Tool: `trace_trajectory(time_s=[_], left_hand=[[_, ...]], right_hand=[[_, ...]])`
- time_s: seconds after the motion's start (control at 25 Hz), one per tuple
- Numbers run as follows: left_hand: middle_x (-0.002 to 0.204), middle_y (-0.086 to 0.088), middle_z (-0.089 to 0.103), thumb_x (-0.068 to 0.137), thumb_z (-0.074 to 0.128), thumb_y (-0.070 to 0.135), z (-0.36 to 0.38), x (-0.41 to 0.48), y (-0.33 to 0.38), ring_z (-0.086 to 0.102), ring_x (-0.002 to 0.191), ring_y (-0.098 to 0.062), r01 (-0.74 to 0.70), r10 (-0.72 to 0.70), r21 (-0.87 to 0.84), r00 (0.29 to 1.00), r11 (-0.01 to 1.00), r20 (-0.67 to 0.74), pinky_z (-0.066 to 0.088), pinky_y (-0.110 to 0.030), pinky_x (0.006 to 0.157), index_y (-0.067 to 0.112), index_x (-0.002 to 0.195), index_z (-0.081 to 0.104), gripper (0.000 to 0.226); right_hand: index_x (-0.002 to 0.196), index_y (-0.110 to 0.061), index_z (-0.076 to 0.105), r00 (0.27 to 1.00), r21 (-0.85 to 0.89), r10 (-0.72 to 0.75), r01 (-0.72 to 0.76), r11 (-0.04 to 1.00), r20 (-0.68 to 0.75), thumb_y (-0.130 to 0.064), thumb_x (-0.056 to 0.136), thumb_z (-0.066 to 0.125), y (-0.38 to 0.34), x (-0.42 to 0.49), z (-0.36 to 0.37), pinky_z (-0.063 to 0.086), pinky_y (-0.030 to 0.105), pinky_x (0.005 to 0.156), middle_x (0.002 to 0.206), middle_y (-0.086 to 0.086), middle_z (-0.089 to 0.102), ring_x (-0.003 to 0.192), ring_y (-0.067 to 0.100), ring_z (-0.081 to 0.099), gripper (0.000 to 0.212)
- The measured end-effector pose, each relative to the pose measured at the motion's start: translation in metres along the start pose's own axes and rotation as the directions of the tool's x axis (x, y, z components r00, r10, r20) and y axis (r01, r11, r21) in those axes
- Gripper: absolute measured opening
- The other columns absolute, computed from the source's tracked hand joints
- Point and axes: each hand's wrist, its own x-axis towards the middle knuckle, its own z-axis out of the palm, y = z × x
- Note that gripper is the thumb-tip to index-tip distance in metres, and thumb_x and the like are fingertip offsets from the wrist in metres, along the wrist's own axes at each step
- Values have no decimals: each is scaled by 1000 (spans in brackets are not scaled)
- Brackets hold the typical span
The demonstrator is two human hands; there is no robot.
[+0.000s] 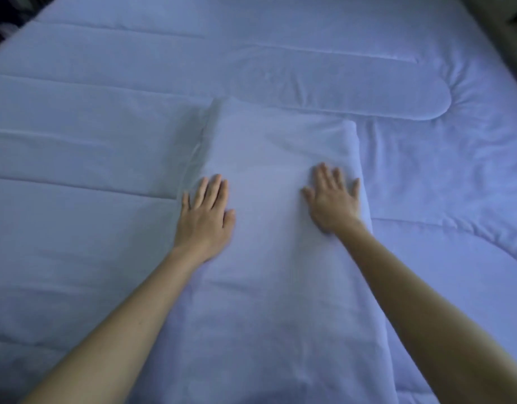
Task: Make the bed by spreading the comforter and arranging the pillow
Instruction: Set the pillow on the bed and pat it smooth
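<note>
A white pillow (269, 158) lies lengthwise in the middle of the view, on top of a pale quilted comforter (85, 158) that covers the whole bed. My left hand (206, 214) rests flat on the pillow's left side, fingers straight and together. My right hand (333, 199) presses flat near the pillow's right edge with fingers spread. Both forearms reach in from the bottom of the view.
The comforter has long stitched channels running across it and some wrinkles at the right (444, 158). The bed's far left corner (6, 33) meets a dark area, and a dark strip shows at the top right (508, 13).
</note>
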Motion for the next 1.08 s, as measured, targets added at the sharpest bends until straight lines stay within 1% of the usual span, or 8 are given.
trace_trajectory(time_s=[0.08, 0.24, 0.44, 0.6, 0.76, 0.84, 1.0, 1.08], left_hand=[[161, -2, 13, 86, 11, 46, -3, 6, -2, 9, 149, -24, 26, -26, 11, 1000, 1000, 0, 12, -57, 115, 12, 151, 20, 74], [162, -1, 7, 93, 22, 42, 5, 5, 5, 4, 149, -22, 10, -10, 17, 1000, 1000, 14, 10, -57, 116, 12, 152, 15, 66], [162, -1, 2, 99, 28, 37, -12, 4, 10, -3, 149, -22, 55, -57, 28, 996, 998, 66, 1, -54, 118, 11, 152, 10, 63], [159, -13, 16, 92, 32, 29, -19, -63, 60, 11, 148, -29, 92, -94, -48, 995, 995, -38, 8, -55, 116, 3, 148, 24, 62], [146, -9, 46, 86, 39, 40, 16, -176, 103, 44, 135, -27, -467, 467, -48, 884, 883, -15, 31, -51, 110, 8, 139, 46, 63], [148, -4, 44, 86, 41, 44, 27, -178, 68, 43, 136, -23, -558, 554, 37, 829, 829, 72, 24, -47, 111, 16, 143, 42, 63], [154, -3, 34, 88, 31, 42, 18, -108, 2, 30, 143, -25, -252, 249, 154, 968, 956, 38, 17, -55, 113, 18, 146, 34, 63], [159, -4, 22, 93, 24, 38, -7, -55, -5, 16, 148, -28, 6, -7, 139, 1000, 990, 10, 3, -60, 115, 13, 149, 27, 61]], right_hand=[[152, -12, 5, 992, 91, 124, -121, 988, -32, -49, 98, 18, -6, -9, -21, -3, 55, 117, 162, 0, 1, 149, 23, -5, 66], [152, -22, 5, 894, -53, -448, 447, 893, 4, -59, 93, 5, -10, -105, 25, 8, 53, 118, 160, -8, 3, 149, 17, 5, 70], [151, -6, 9, 977, 92, 212, -209, 974, -17, -48, 98, 23, 22, -73, -18, 1, 57, 117, 161, 7, 6, 149, 26, 0, 69], [151, -17, 17, 916, -51, -399, 397, 916, -42, -56, 94, 20, 14, -198, 38, 5, 50, 116, 158, -5, 13, 146, 23, 20, 69], [152, -13, 8, 969, 181, 245, -237, 955, -27, -49, 98, 18, 48, -173, 11, -3, 55, 117, 162, 1, 2, 149, 24, -2, 66], [151, -11, 13, 964, 203, 186, -147, 968, -192, -48, 96, 21, 38, -172, -7, -3, 52, 116, 161, 2, 8, 149, 25, 3, 67], [151, -18, 19, 942, -5, -325, 326, 945, -85, -57, 95, 13, 13, -220, 23, 8, 55, 118, 158, -5, 16, 147, 22, 13, 69], [152, -18, 17, 971, -56, -237, 235, 970, -38, -60, 93, 6, 29, -209, 32, 9, 56, 117, 159, -4, 15, 148, 22, 13, 73]])
